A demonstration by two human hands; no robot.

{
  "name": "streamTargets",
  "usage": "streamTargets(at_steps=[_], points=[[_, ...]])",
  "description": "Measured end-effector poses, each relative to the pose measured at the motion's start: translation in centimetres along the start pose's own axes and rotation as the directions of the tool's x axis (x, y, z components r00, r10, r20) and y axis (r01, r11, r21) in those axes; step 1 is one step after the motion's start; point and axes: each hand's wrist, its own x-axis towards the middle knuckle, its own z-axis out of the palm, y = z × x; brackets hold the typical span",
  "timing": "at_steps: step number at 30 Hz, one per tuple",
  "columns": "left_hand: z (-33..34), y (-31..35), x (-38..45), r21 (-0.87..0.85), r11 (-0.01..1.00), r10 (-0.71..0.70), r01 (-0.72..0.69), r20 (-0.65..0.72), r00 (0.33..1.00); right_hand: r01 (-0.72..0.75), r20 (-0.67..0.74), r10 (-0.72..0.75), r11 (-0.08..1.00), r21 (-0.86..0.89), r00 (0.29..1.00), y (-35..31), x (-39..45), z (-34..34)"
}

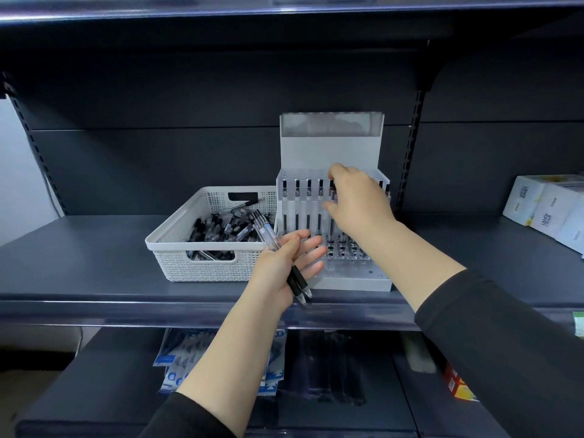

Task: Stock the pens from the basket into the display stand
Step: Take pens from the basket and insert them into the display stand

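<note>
Pen [332, 192] at the stand's back row, pinched in my right hand [357, 200] from above so it can drop straight into its slot in the display stand [331, 143]; the back row looks mostly filled, front holes open. My left hand [284, 267] grips a small spare bundle of pens [278, 257], thumb across, fingers loose, close to the stand for quick feeding. Basket [177, 235] touches the stand's left side, many pens left.
</note>
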Motion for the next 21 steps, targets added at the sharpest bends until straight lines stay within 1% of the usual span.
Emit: streamTargets(at_steps=[2,3,6,8,9,11,13,15,18,21], points=[[0.1,0.1,-0.1,0.002,1.000,0.005,-0.005,0.005,1.000,0.000,-0.039,0.001,0.999,0.041,0.999,0.3,-0.2,-0.1],[0.2,0.1,-0.2,0.005,1.000,0.009,-0.009,0.008,1.000,-0.003,-0.081,0.010,0.996,0.088,0.997,0.4,-0.3,-0.2],[0.7,0.2,-0.6,0.029,0.999,0.019,-0.020,0.035,0.999,-0.003,-0.224,0.077,0.949,0.315,0.972,0.4,-1.1,-0.7],[1.2,0.1,-0.9,0.044,0.999,0.022,-0.025,0.063,0.998,-0.010,-0.252,0.137,0.895,0.446,0.958,0.0,-2.0,-0.8],[1.6,0.0,-1.1,0.050,0.998,0.021,-0.025,0.078,0.997,-0.015,-0.244,0.154,0.871,0.490,0.957,-0.2,-2.5,-0.8],[2.1,-0.1,-1.5,0.067,0.998,0.011,-0.019,0.111,0.994,-0.039,-0.174,0.158,0.838,0.544,0.972,-0.7,-3.3,-0.5],[2.5,-0.2,-1.8,0.107,0.994,-0.001,-0.015,0.152,0.988,-0.082,-0.048,0.132,0.821,0.565,0.990,-1.2,-3.9,-0.3],[2.7,-0.3,-2.1,0.148,0.989,-0.011,-0.018,0.192,0.981,-0.121,0.055,0.108,0.815,0.567,0.993,-1.3,-4.1,-0.3],[2.6,-0.2,-2.3,0.205,0.978,-0.019,-0.028,0.224,0.974,-0.140,0.116,0.089,0.814,0.564,0.989,-1.2,-4.1,-0.6],[2.4,-0.3,-2.3,0.235,0.972,-0.038,-0.017,0.230,0.972,-0.139,0.186,0.047,0.842,0.521,0.981,-1.1,-4.1,-0.7]])
